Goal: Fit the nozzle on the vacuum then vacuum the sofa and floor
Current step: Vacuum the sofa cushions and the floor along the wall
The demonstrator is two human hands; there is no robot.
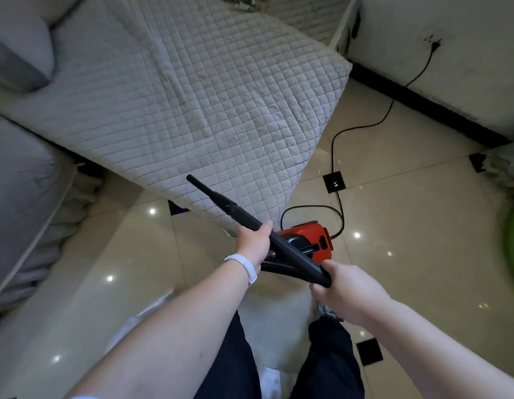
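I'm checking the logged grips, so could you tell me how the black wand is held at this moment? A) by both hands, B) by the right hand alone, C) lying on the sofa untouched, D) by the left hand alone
A: the left hand grips the black wand mid-shaft and the right hand holds its rear end.

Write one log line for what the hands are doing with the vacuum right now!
left hand: grips black tube | right hand: holds tube's rear end | nozzle: over sofa edge | vacuum: on floor

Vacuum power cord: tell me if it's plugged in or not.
Plugged in. The black power cord runs from the red vacuum across the tiled floor and up to a plug in the wall socket.
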